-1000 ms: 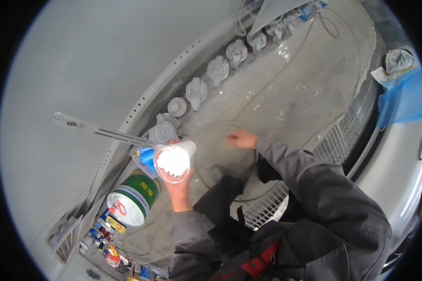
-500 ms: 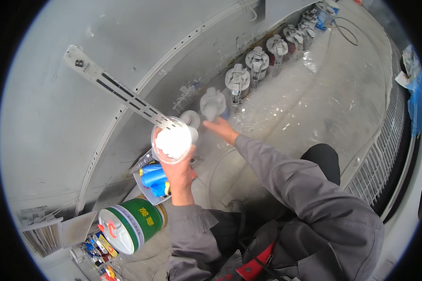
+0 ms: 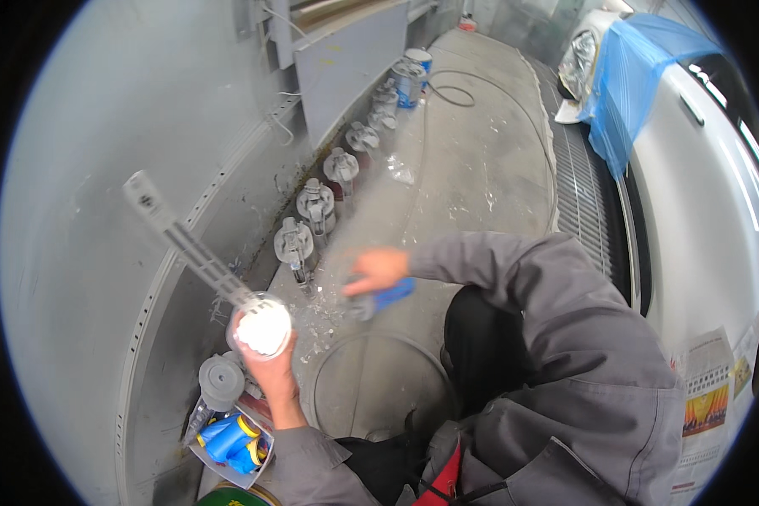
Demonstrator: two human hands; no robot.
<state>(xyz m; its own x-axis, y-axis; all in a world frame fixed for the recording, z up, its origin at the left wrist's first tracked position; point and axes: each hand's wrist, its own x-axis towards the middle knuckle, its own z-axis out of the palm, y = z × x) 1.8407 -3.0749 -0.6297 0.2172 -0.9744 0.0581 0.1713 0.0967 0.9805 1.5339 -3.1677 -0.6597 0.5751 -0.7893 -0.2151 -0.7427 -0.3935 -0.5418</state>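
My left hand (image 3: 271, 371) is wrapped round a clear plastic cup (image 3: 233, 333) filled with bright white paint (image 3: 266, 329). A long pale mixing stick (image 3: 190, 249) with slots along it stands tilted in the cup, its free end up and to the left. Over the floor, right of the cup, my right hand (image 3: 378, 268) is closed on a grey-topped can (image 3: 392, 293) with a blue side. That hand and can are smeared by motion, so the exact grip is unclear.
Several grey-coated cans with pouring lids (image 3: 295, 243) line the wall. At lower left stand a box of blue and yellow items (image 3: 232, 443), a round grey-lidded container (image 3: 221, 381) and a green drum (image 3: 232, 496). A hose (image 3: 451, 88), floor grating (image 3: 594, 202) and a car with blue film (image 3: 624, 84) lie to the right.
My right hand, earlier reaching to the nearest can by the wall, has taken hold of it and brought it away rightward. My view has turned; the left hand still holds the cup.
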